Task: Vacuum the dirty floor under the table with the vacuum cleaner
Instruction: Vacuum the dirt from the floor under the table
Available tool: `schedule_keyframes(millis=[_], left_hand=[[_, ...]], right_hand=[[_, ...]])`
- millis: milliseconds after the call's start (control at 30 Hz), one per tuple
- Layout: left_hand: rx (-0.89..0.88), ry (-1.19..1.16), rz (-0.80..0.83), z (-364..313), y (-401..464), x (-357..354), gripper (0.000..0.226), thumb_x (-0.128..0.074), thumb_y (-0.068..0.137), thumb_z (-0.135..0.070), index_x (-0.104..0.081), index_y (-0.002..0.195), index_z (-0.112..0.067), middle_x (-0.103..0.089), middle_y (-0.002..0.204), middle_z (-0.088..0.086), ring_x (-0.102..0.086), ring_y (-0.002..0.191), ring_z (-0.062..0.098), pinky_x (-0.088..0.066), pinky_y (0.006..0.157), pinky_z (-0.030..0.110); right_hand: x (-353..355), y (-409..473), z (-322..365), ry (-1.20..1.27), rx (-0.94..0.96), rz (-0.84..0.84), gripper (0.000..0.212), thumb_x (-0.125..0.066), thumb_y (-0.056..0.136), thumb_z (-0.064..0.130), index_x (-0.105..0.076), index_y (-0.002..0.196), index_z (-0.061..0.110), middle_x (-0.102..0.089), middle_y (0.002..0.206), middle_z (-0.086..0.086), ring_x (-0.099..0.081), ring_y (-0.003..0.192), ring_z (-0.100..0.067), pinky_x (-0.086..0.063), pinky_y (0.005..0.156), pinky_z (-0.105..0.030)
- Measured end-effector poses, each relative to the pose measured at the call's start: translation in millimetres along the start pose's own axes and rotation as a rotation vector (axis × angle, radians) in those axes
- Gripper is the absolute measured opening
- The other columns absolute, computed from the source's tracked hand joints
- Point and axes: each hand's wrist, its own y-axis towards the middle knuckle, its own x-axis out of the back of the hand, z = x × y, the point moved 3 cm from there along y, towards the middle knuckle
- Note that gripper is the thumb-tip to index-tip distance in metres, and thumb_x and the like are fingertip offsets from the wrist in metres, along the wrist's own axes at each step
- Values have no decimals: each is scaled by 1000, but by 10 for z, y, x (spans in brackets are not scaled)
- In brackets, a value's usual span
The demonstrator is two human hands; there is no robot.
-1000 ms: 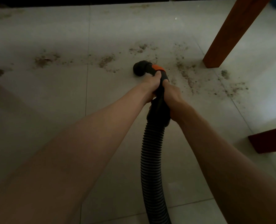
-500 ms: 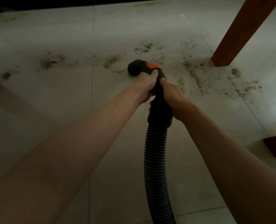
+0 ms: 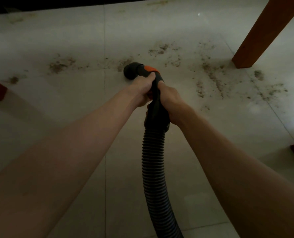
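Vacuum nozzle sits beside dirt; with your left hand and right hand fingers wrapped round the handle, sweep slowly, mouth low to the floor.

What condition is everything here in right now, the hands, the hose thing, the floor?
Left hand: gripping the handle, nearest the nozzle.
Right hand: gripping the handle just behind the left.
Black vacuum handle with orange band: held in both hands.
Round black nozzle: down by the floor beside a dirt patch; contact unclear.
Ribbed black hose: curving back toward the person.
Pale tiled floor: brown dirt scattered across it.
Brown wooden table leg: standing, dirt nearby.
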Motion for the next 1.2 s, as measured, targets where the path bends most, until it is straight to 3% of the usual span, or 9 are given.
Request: schedule_keyframes(millis=[200,367,467,567,667,833,933,1067,1200], left_hand=[[24,4,150,155,-145,-398,36,-44,99,-28,-52,121,-1,-58,82,6,-58,72,18,-48,57,26],[95,-46,303,443,-442,-794,25,-40,100,-26,-48,112,-6,-60,95,14,-59,92,27,-50,77,34],[114,-15,291,603,-625,-981,38,-41,100,-27,-45,126,0,-58,118,20,-58,107,33,-50,79,37],[164,14,335,762,-873,-1138,47,-38,100,-31,-43,132,3,-56,124,18,-58,102,27,-48,70,32],[188,-27,379,862,-1073,-1281,43,-36,101,-27,-41,133,3,-54,126,20,-57,106,29,-48,75,34],[221,-43,377,991,-1439,-1509,41,-38,101,-23,-39,133,2,-53,128,21,-56,110,33,-49,82,38],[207,-49,345,978,-1596,-1667,42,-37,101,-22,-38,135,3,-50,132,21,-53,117,34,-47,83,37],[203,12,299,877,-1753,-1875,47,-35,102,-23,-30,141,3,-43,140,18,-47,125,32,-43,90,36],[192,136,209,847,-1865,-2135,54,-36,101,-34,-28,144,-3,-43,142,15,-49,124,28,-44,80,31]], right_hand=[[372,-205,-134,-48,5,-136,42,-32,101,39,-46,75,9,-64,105,-24,-64,96,-39,-51,90,-53],[817,-578,-339,-25,-65,-148,36,-36,100,37,-46,79,9,-62,89,-22,-65,82,-38,-52,88,-53],[1056,-817,-463,-52,-84,-168,38,-37,100,38,-51,87,5,-62,88,-22,-64,81,-37,-53,86,-52],[1216,-1073,-570,-73,-103,-190,38,-37,100,38,-52,90,4,-64,88,-23,-66,83,-39,-53,86,-53],[1390,-1293,-644,-104,-126,-218,40,-38,99,39,-52,87,4,-65,82,-22,-66,77,-38,-54,86,-53],[1710,-1576,-737,-201,-130,-213,44,-33,101,40,-51,82,5,-65,79,-21,-66,74,-36,-55,83,-50],[1844,-1640,-732,-228,-96,-244,45,-32,100,39,-53,82,4,-67,93,-26,-66,86,-40,-54,85,-53],[1995,-1597,-707,-284,-21,-265,50,-22,104,28,-53,110,-10,-58,114,-30,-56,108,-43,-45,95,-46],[2208,-1498,-773,-342,11,-402,43,-25,102,35,-53,93,4,-53,92,-15,-54,83,-27,-41,71,-33]])
